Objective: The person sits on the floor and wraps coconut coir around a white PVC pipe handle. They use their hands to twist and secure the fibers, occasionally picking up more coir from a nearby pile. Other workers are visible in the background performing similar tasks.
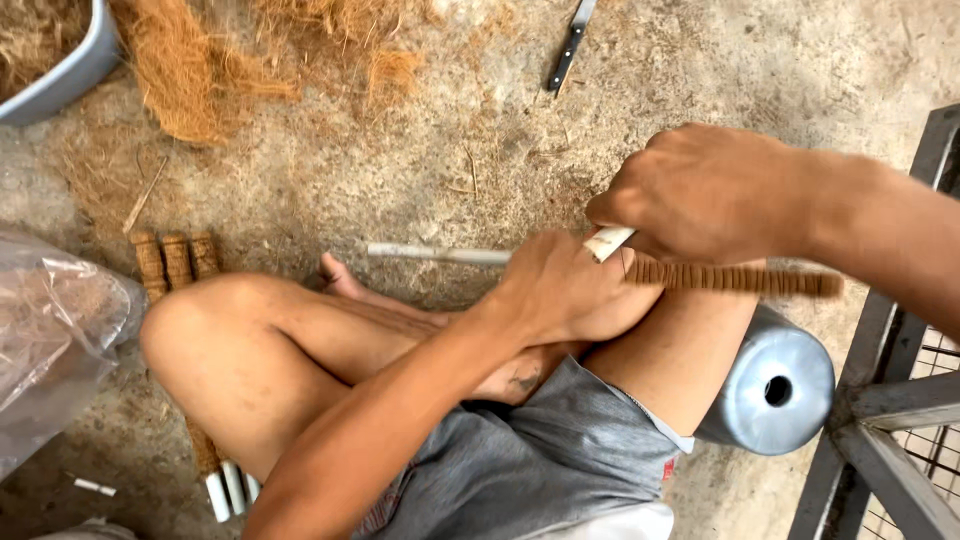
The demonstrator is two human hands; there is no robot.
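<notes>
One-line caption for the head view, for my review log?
Seated on the floor, left hand and right hand grip a white pipe partly wrapped in coir.

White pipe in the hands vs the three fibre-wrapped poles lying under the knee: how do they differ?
The white pipe in the hands is bare along its left stretch, with brown coir wrap only on the right part; the three fibre-wrapped poles on the floor are covered nearly end to end, with short white ends showing. The pipe lies crosswise, gripped by the left hand and right hand; the poles lie untouched, partly hidden by the leg. Both appear to be white tubes wrapped in brown fibre.
</notes>
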